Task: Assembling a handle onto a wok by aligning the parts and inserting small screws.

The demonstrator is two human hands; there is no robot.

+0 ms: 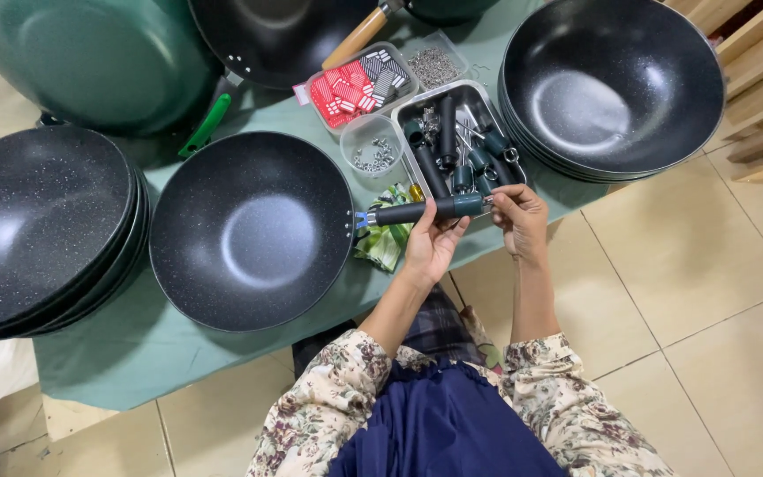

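**Handle held against the rim of a black pan**

Handle (426, 210), dark with a grey-green end, is held level above the near edge of the table (134, 353), which is covered in green cloth. Its blue-tipped metal end touches the rim of the black pan (252, 231) lying open side up in the middle. The left hand (432, 247) is closed around the handle from below, thumb and fingers wrapped over its middle. The right hand (519, 215) is pinched at the handle's outer end; what its fingertips hold, if anything, cannot be told.

Just behind the hands a metal tray (410, 106) is filled with more dark handles and small metal parts. Beside it, a clear round tub (373, 150) holds screws, and a clear box (359, 84) holds red and grey tags. A crumpled green wrapper (386, 238) lies under the held handle.

A stack of black pans (41, 230) is seen at the left, another stack (611, 84) at the right. A large green pan (90, 57) is turned bottom up at the far left. Floral sleeves and a blue garment are seen below, over a tiled floor (708, 309).
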